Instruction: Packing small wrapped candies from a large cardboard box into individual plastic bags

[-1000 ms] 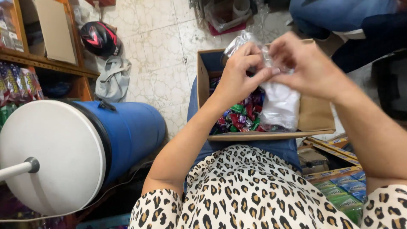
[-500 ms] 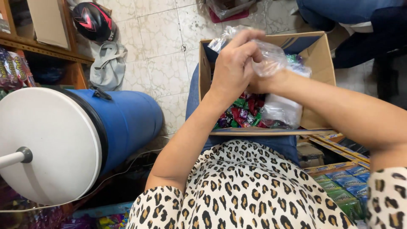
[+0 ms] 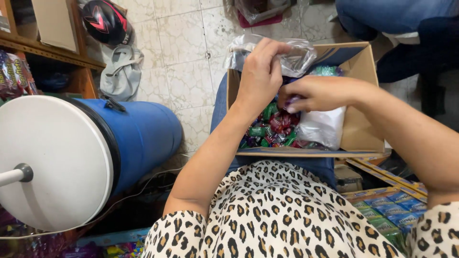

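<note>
A cardboard box [image 3: 362, 119] rests on my lap, holding many wrapped candies [image 3: 272, 126] in red, green and purple. My left hand [image 3: 260, 76] pinches the top of a clear plastic bag [image 3: 299, 57] held over the box. My right hand [image 3: 320, 93] is just below it with fingers closed around a small purple candy, low over the candy pile. A white plastic bag [image 3: 322, 126] lies inside the box at the right.
A blue drum with a white lid [image 3: 52, 160] lies on its side at my left. A grey bag [image 3: 122, 74] and a black helmet [image 3: 105, 21] sit by a wooden shelf [image 3: 52, 50]. Boxes of packets [image 3: 387, 212] are at lower right. Another person's legs [image 3: 397, 24] are beyond.
Both hands have come down from above the box toward it. My right hand left the bag's top and dropped to the candies, now pinching one.
</note>
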